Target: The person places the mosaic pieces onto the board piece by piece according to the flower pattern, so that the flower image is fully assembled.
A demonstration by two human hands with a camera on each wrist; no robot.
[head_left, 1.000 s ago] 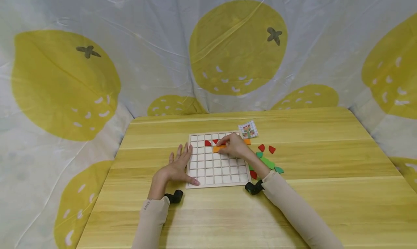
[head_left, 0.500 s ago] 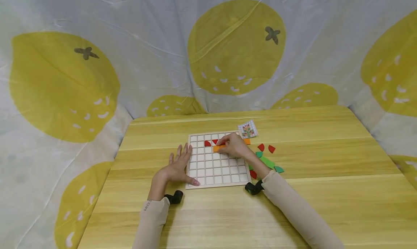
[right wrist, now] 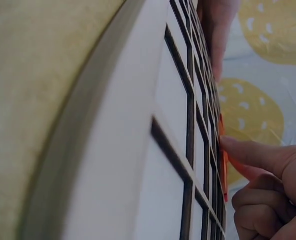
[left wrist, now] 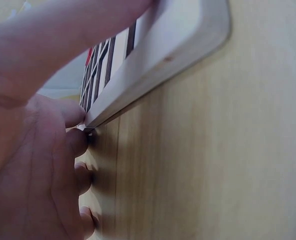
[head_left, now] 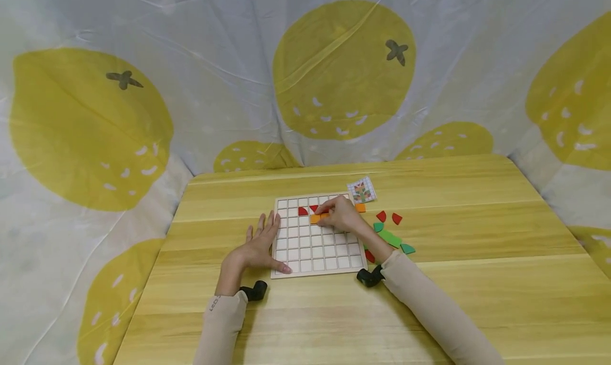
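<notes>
Right hand (head_left: 342,215) pinches the orange tile (head_left: 318,217) onto the grid board (head_left: 315,248), seating it looks underway, left hand (head_left: 260,243) flat, fingers relaxed, steadying the edge.

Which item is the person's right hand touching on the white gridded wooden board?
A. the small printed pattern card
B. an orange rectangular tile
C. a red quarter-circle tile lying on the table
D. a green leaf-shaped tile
B: the right hand has its fingertips on the orange rectangular tile lying on the white gridded wooden board, while the left hand rests flat at the board's left edge.
</notes>
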